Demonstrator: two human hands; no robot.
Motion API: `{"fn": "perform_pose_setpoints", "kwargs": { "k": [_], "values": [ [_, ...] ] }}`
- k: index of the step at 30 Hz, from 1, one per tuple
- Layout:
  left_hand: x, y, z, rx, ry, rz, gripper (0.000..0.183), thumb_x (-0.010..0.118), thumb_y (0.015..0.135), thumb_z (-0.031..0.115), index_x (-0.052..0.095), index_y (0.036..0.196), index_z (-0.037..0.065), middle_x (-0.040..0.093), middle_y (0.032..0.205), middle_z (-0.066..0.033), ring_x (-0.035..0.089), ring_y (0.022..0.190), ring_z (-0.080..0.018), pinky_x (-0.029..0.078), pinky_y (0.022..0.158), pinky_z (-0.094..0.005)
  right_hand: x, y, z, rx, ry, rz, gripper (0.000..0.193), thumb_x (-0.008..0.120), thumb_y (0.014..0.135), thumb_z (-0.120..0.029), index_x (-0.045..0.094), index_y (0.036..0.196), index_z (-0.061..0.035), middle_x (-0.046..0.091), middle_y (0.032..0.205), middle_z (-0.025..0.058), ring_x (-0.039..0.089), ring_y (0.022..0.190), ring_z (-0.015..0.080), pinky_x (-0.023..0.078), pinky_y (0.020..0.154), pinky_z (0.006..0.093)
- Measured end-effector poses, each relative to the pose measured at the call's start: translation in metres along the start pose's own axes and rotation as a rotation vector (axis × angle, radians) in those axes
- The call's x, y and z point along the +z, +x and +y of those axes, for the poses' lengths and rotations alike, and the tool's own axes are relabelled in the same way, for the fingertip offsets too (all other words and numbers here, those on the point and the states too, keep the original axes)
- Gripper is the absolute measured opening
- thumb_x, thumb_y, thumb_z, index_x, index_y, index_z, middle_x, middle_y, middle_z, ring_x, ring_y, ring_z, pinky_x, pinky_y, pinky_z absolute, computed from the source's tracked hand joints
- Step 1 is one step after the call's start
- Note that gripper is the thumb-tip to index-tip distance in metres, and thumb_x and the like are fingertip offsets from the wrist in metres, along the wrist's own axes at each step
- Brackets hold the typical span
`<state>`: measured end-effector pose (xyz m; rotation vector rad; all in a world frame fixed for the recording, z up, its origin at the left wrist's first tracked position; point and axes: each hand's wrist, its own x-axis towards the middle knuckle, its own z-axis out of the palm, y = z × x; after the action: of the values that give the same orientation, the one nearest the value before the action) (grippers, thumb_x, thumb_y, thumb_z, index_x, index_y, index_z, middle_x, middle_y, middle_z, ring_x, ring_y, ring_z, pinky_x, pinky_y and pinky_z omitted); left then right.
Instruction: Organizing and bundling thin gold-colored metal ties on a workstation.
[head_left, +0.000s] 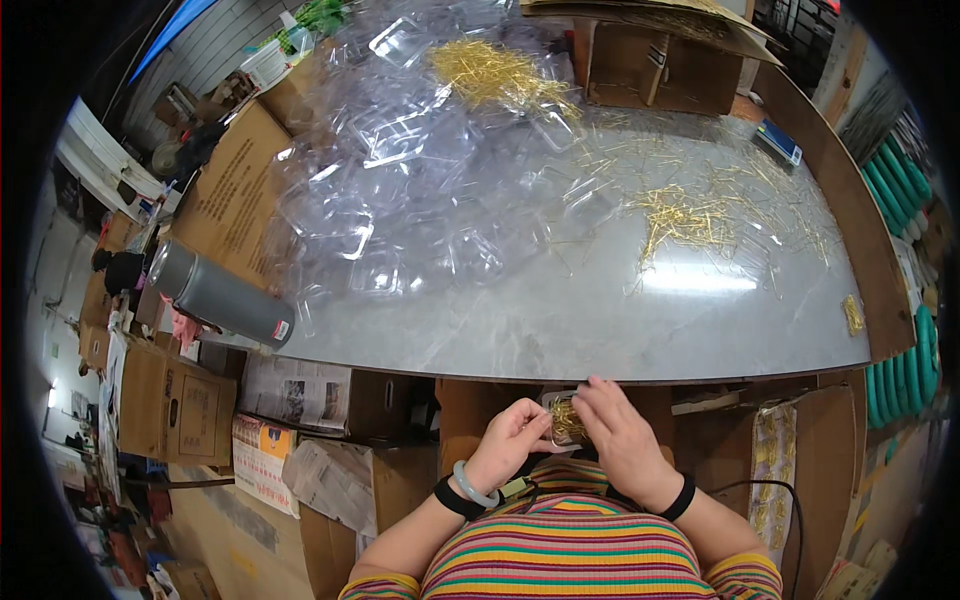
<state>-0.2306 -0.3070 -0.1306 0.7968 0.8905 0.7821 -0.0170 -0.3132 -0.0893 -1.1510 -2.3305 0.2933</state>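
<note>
In front of my body, just below the table's near edge, is a small clear plastic shell (557, 398) with golden wire pins (567, 420) in it. My left hand (512, 435) is closed on the shell's left side, its thumb and fingers pinched together. My right hand (622, 437) lies over the right side of the shell with its fingers stretched out, touching it and covering part of the pins. The fingertips nearest the shell are partly hidden by the hands.
A large heap of clear plastic shells (400, 190) covers the table's left half, with a pile of golden pins (495, 75) on top. More loose pins (685, 220) lie at right. A grey bottle (222, 295) leans at the left edge. Cardboard boxes (175, 405) stand at left.
</note>
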Motion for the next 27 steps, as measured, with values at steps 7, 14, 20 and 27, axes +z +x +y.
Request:
{"fn": "perform_pose_setpoints", "kwargs": {
  "k": [7,14,20,27],
  "values": [
    [0.01,-0.016,0.025,0.029,0.128,0.029,0.014,0.051,0.106,0.013,0.053,0.107,-0.001,0.061,0.104,-0.0075,0.065,0.093,-0.0145,0.06,0.084,-0.0315,0.005,-0.004,-0.005,-0.009,0.123,0.149,0.043,0.065,0.078,0.003,0.061,0.121,0.002,0.059,0.122,0.016,0.055,0.124,0.0379,0.046,0.108,0.0482],
    [0.007,0.035,0.061,0.256,0.283,-0.003,0.019,0.057,0.103,0.017,0.056,0.108,-0.001,0.064,0.089,-0.0076,0.067,0.076,-0.0156,0.056,0.071,-0.0275,-0.001,0.05,0.015,0.026,0.08,0.381,0.03,0.067,0.081,0.001,0.064,0.111,-0.0012,0.062,0.109,0.014,0.061,0.108,0.0355,0.05,0.098,0.0471],
    [0.031,0.033,0.064,0.77,1.305,0.427,0.051,0.074,0.089,0.03,0.053,0.124,-0.001,0.062,0.114,-0.0185,0.064,0.096,-0.0358,0.054,0.081,-0.0396,0.001,0.06,0.032,0.04,0.022,0.322,0.029,0.064,0.079,0.001,0.065,0.107,-0.0034,0.062,0.103,0.012,0.06,0.106,0.0335,0.048,0.102,0.0477],
    [0.032,0.033,0.053,0.763,1.313,0.402,0.073,0.08,0.081,0.034,0.049,0.137,0.0,0.056,0.132,-0.0193,0.058,0.113,-0.0397,0.052,0.09,-0.0439,-0.006,0.061,0.028,0.006,-0.019,0.326,0.031,0.065,0.075,-0.001,0.065,0.106,-0.0038,0.061,0.102,0.0111,0.06,0.105,0.0315,0.047,0.105,0.0502]
  ]
}}
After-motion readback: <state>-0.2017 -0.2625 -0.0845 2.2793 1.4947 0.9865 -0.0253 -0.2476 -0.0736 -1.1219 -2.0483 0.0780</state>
